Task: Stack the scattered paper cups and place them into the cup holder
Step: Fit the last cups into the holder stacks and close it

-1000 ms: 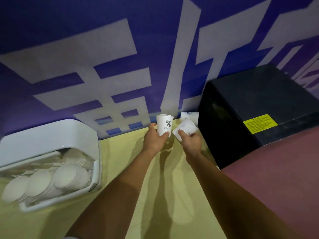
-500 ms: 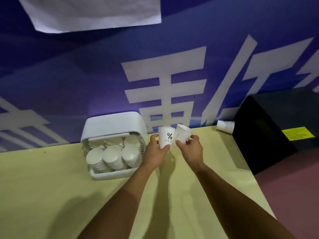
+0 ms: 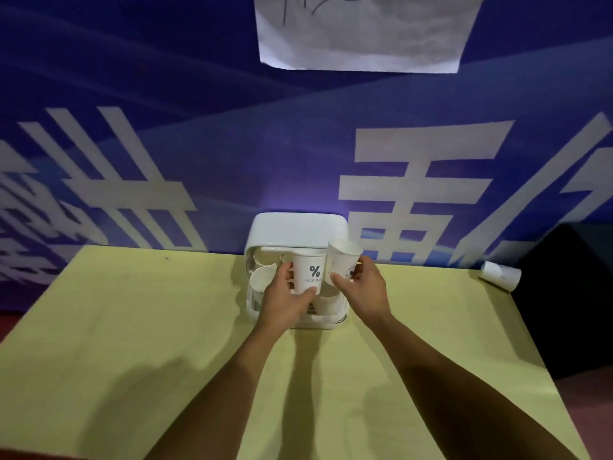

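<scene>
Yellow table (image 3: 132,343) against a blue lettered wall (image 3: 166,94); left hand (image 3: 282,300) holds an upright cup (image 3: 310,272), right hand (image 3: 365,290) a tilted cup (image 3: 343,257).

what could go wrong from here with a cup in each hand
The right hand has its tilted cup skewed to the upright cup in the left hand; nesting them could crumple a rim.
Both hands hover right before the cup holder and may knock its stacks.
The stray cup lies on its side at the far right of the table and could be overlooked.
</scene>
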{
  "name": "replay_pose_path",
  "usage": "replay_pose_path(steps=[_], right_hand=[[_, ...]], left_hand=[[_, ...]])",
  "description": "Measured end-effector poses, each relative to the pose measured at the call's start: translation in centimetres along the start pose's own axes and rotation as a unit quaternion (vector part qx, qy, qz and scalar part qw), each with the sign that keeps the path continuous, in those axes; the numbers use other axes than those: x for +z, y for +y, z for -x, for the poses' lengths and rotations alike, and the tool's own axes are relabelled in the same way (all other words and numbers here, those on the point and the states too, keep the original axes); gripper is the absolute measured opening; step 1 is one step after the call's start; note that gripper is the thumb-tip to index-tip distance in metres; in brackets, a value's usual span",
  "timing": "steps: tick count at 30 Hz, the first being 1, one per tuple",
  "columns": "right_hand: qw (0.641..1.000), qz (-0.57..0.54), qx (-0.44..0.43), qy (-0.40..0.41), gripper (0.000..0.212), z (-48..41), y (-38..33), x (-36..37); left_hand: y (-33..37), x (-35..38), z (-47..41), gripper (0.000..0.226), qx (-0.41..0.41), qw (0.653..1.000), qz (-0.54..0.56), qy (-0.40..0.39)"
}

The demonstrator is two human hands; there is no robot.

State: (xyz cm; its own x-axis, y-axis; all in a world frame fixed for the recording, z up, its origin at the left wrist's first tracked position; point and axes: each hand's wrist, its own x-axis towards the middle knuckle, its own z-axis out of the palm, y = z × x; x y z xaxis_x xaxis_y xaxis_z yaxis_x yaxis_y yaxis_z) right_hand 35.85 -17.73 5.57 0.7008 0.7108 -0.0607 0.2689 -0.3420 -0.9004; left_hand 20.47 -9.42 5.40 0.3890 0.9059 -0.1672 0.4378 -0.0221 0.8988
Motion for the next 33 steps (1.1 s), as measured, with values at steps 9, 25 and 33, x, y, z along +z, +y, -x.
replay_pose_path(steps=[9, 25, 33], right_hand=[[0.997, 0.035, -0.056, -0.046, 0.054, 0.3, -3.2, 4.9], [0.997, 0.04, -0.024, -0.059, 0.071, 0.1, -2.0, 8.2], [0.996, 0.062, -0.026, -0.052, 0.071, 0.2, -1.4, 8.9]], left_hand=[[-2.3, -5.7, -1.3, 0.073, -0.01, 0.999, -0.018, 0.041], [-5.3, -7.6, -3.9, 0.071, -0.013, 0.998, -0.018, 0.056], [-6.0, -7.2, -4.6, 0.069, -0.011, 0.999, -0.014, 0.046]])
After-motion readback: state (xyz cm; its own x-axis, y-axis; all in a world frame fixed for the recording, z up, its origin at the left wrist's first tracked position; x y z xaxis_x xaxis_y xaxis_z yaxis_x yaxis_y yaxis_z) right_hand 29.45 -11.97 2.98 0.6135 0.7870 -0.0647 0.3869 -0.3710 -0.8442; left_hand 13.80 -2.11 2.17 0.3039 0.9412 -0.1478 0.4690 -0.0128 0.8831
